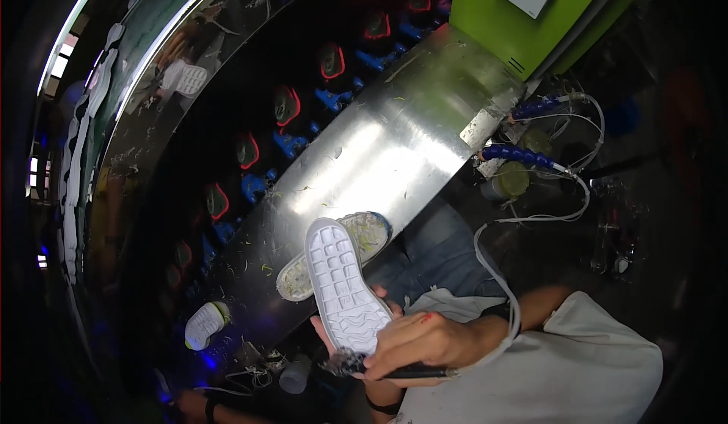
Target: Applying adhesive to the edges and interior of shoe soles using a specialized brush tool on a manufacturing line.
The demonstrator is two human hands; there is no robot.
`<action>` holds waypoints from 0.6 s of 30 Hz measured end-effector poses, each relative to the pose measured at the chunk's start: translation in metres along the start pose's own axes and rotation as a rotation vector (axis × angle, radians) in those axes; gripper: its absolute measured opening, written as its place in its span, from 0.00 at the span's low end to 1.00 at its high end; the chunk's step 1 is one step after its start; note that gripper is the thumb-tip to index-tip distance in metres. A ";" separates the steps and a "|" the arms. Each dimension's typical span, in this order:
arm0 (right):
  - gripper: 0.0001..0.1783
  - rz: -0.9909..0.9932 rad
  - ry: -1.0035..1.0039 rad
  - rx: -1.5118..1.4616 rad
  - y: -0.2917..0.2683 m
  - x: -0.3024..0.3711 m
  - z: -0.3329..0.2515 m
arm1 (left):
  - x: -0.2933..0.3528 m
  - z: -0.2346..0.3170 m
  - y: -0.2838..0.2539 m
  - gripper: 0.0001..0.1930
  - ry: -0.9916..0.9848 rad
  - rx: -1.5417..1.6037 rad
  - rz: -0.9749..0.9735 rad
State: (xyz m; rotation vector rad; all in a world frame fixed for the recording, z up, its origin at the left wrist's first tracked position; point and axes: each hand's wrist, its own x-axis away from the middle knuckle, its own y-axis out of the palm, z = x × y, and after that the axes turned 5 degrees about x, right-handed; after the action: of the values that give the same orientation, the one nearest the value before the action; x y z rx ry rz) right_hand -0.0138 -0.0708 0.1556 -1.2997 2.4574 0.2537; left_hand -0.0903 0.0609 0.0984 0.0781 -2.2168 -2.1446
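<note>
A white shoe sole [337,272] with a grid-like raised tread is tilted up over the metal table. My left hand [324,334] grips it from underneath and behind, with fingertips showing at both edges and the palm hidden. My right hand [421,340] is closed around a brush [413,372] with a dark handle and ragged dark bristles. Those bristles are at the near end of the sole; I cannot tell whether they touch it. Partly behind the sole, another pale shoe-shaped piece [294,281] with yellowish scraps and a blue edge lies on the table.
The shiny metal table [425,139] runs toward a green cabinet [542,14]. Beyond it stand several blue fixtures [290,145] with red-edged pads. A white tube [493,265] passes near my right forearm. Another person's hand [193,407] and a white shoe [206,325] are at lower left.
</note>
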 end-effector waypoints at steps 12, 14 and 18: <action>0.11 -0.141 0.170 -0.029 -0.080 -0.020 -0.027 | -0.015 0.018 0.064 0.43 0.168 -0.368 0.618; 0.12 -0.030 0.168 0.169 -0.068 -0.011 -0.025 | -0.015 0.010 0.065 0.43 0.190 -0.395 0.661; 0.13 -0.079 0.172 0.113 -0.021 -0.009 -0.049 | -0.007 0.019 0.056 0.44 0.031 -0.425 0.346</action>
State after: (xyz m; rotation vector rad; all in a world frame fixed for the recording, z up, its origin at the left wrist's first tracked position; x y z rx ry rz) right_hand -0.0027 -0.0915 0.2046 -1.4178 2.5117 -0.0176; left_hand -0.0841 0.0822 0.1538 -0.2673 -1.5674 -2.3238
